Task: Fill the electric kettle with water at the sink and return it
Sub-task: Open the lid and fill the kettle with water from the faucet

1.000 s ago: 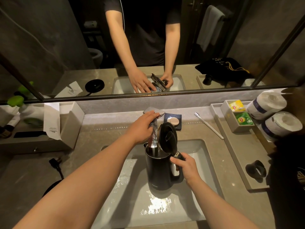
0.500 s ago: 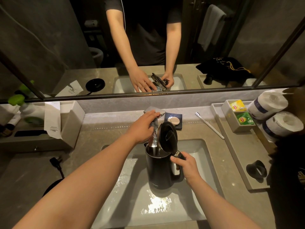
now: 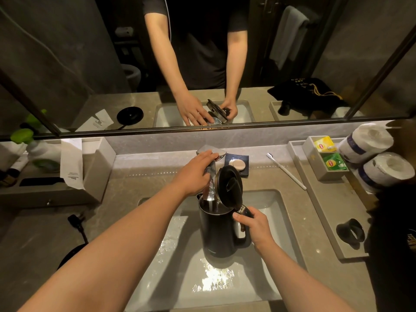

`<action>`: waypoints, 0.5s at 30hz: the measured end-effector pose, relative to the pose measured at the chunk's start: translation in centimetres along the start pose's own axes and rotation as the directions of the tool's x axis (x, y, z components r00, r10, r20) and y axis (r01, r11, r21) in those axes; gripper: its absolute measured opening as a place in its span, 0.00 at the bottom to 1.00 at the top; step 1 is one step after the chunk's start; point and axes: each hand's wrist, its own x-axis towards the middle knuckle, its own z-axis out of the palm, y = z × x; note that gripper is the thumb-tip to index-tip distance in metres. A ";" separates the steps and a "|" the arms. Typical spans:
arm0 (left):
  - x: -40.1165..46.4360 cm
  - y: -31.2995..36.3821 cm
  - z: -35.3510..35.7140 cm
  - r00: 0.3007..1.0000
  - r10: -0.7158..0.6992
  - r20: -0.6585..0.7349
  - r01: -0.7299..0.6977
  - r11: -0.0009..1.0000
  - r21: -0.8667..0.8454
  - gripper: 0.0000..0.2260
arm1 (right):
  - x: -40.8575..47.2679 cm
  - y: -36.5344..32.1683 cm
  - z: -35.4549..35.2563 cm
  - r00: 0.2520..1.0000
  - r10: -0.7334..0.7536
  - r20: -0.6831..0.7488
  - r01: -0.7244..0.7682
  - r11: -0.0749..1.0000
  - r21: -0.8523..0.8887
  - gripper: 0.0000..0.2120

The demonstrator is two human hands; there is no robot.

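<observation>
A black electric kettle stands upright in the white sink basin, its lid flipped open. My right hand grips the kettle's handle. My left hand rests on the chrome faucet, fingers laid over its lever at the top. The spout points down into the kettle's open mouth. Whether water is running I cannot tell. The kettle's round black base with its cord and plug lies on the counter at the left.
A soap dish and a toothbrush lie behind the sink. At the right stand a tray with tea bags, two paper rolls and a black ring-shaped object. A tissue box stands at the left. A mirror fills the wall.
Almost nothing differs: both hands and the kettle keep their places at the faucet, and the view has shifted only slightly.
</observation>
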 end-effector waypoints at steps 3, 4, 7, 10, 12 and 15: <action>0.0 0.1 -0.1 1.000 0.000 0.007 0.001 1.000 -0.013 0.29 | 0.0 -0.1 0.0 1.000 -0.001 0.002 0.001 1.000 0.013 0.08; 0.0 0.1 -0.1 1.000 -0.003 0.008 0.003 1.000 -0.013 0.29 | -0.1 -0.1 0.1 1.000 0.000 0.002 0.000 1.000 0.012 0.07; -0.1 0.1 -0.2 1.000 -0.008 0.007 0.008 1.000 -0.015 0.29 | -0.1 0.1 0.0 1.000 0.005 -0.001 -0.005 1.000 0.007 0.08; -0.1 0.3 -0.2 1.000 -0.007 0.007 0.007 1.000 -0.011 0.29 | -0.1 0.3 0.1 1.000 0.010 -0.007 -0.010 1.000 -0.008 0.09; -0.2 0.3 -0.2 1.000 -0.008 0.007 0.008 1.000 -0.011 0.29 | -0.1 0.4 0.0 1.000 0.008 -0.008 -0.008 1.000 -0.014 0.08; -0.2 0.4 -0.3 1.000 -0.011 0.003 0.011 1.000 -0.008 0.29 | -0.1 0.4 0.0 1.000 0.006 -0.013 -0.006 1.000 -0.022 0.09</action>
